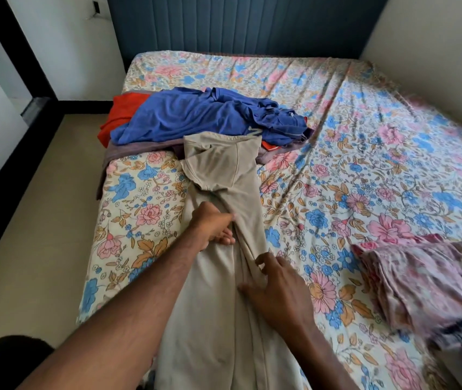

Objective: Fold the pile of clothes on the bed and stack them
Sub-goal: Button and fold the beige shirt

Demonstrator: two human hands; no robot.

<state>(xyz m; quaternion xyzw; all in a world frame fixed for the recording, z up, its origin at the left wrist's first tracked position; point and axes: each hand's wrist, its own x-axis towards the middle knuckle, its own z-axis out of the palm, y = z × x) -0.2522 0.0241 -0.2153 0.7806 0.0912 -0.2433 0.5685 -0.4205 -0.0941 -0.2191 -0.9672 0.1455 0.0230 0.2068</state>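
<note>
A beige t-shirt [224, 175] lies stretched lengthwise along the bed's left side, its sides folded inward into a narrow strip. My left hand [213, 226] grips a fold of the shirt near its middle, fingers curled under the cloth. My right hand [274, 285] lies lower on the shirt with spread fingers, its fingertips on the right folded edge. Behind the shirt is a loose pile: a blue garment [204, 116] on top, an orange-red one [123, 114] at its left, a mauve one [137, 150] beneath. A stack of folded pink patterned clothes [426, 288] sits at the right.
The bed has a floral sheet [364, 170] and a dark blue padded headboard [238, 21]. A wall runs along the bed's right side. Beige floor [27, 235] borders the left edge.
</note>
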